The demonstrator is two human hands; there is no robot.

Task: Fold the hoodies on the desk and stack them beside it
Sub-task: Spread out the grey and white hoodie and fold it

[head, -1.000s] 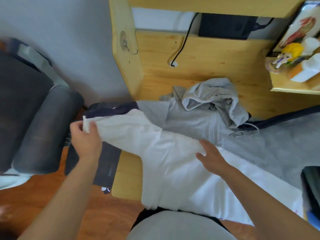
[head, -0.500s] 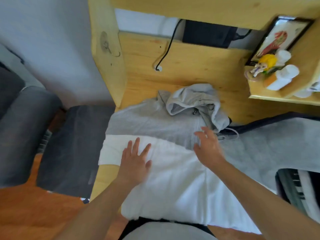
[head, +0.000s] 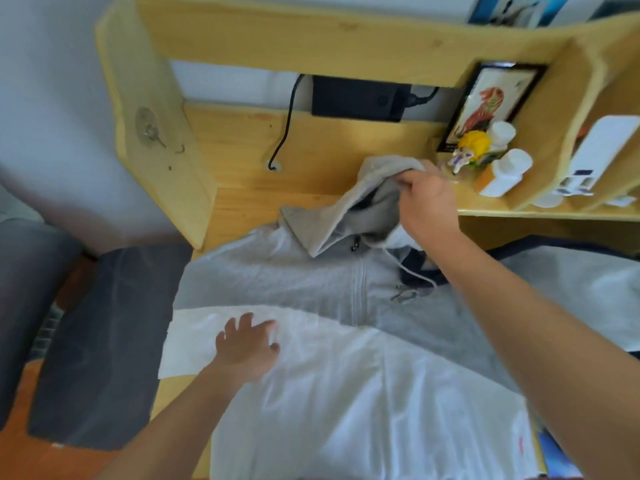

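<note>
Hands on two hoodies, hood lifted

Right hand (head: 427, 202) curled round the hood (head: 349, 209) of the grey hoodie (head: 277, 278), fingers closed on the fabric at the hood's upper edge, knuckles toward the camera. Right forearm running in from the lower right corner, diagonally up and left across the grey body. Hood raised off the desk (head: 249, 209), drooping from the grip, opening facing down and left; drawstring (head: 408, 268) trailing below the wrist. Grey hoodie lying flat, zipper running down the middle, body spread across the desk's centre and off to the right.

Left hand (head: 247, 344) flat, palm down, fingers straight and slightly spread, pressing on the white hoodie (head: 346, 393); holding nothing. Left forearm coming up from the bottom edge, angled up and right. Hand resting near the white hoodie's left part, where a white sleeve (head: 194, 344) reaches past the desk's left edge.

White hoodie nearest the camera, overlapping the grey one's lower hem. Dark garment (head: 100, 341) lying left of the desk, beside it, lower than the desktop. Black cable (head: 285, 129) dropping down the back panel to a hole. Shelf (head: 540, 209) at right carrying a framed picture (head: 485, 102), a yellow-haired figurine (head: 472, 147) and white bottles (head: 504, 171). Motion blur over most edges.
</note>
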